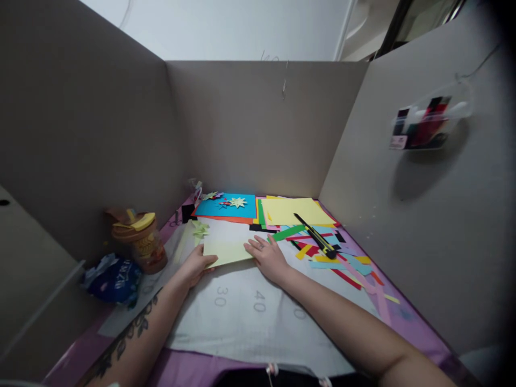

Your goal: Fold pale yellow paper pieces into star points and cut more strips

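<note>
A pale yellow-green sheet of paper (229, 248) lies in front of me on a white mat printed with numbers. My left hand (196, 265) grips the sheet's near left corner, thumb on top and fingers beneath. Flat on its right side rests my right hand (269, 260), fingers spread, with a ring on one of them. Light green cut paper pieces (200, 229) sit just beyond my left hand. To the right of my right hand, a yellow and black utility knife (316, 237) lies on coloured paper strips (355, 264).
Paper stars (237, 202) lie on a blue sheet (245, 214) at the back, beside stacked yellow paper (296, 210). On the left stand a brown cup with a yellow lid (147, 244) and a blue packet (115, 280). Grey panels (258, 123) enclose the table; a clear container (429, 123) hangs right.
</note>
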A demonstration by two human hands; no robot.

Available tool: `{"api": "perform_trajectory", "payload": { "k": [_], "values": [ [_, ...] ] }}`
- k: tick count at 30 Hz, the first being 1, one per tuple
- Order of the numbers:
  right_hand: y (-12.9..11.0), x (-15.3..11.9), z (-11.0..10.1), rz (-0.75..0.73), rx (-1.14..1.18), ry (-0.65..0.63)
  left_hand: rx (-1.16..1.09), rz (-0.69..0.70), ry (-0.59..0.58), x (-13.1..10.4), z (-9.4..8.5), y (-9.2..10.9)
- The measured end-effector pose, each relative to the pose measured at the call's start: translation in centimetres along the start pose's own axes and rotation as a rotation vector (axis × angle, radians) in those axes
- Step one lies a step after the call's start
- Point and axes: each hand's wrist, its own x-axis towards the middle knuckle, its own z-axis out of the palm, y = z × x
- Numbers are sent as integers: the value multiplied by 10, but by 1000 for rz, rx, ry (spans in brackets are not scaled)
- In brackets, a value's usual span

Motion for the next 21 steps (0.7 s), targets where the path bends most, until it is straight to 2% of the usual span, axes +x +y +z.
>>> {"api": "perform_trajectory", "payload": {
  "k": [2, 4, 5, 7, 9, 13, 21],
  "values": [
    [4, 3, 4, -12, -10, -36, 163, 187, 145, 1, -4, 0],
    [6, 3, 8, -8, -15, -42, 465, 481, 231, -2, -7, 1],
    [7, 2, 9, -6, -19, -35, 645, 627, 204, -5, -6, 1],
    [6, 1, 10, -14, -22, -23, 954, 811, 38, -13, -3, 0],
    [4, 1, 9, -20, -8, -15, 1136, 822, -84, -18, 1, -3],
    [5, 2, 7, 9, 64, -17, 1224, 768, -110, -15, 2, -9],
    [30, 5, 21, 9, 245, -53, 1152, 810, -165, 16, -28, -11]
  ]
}}
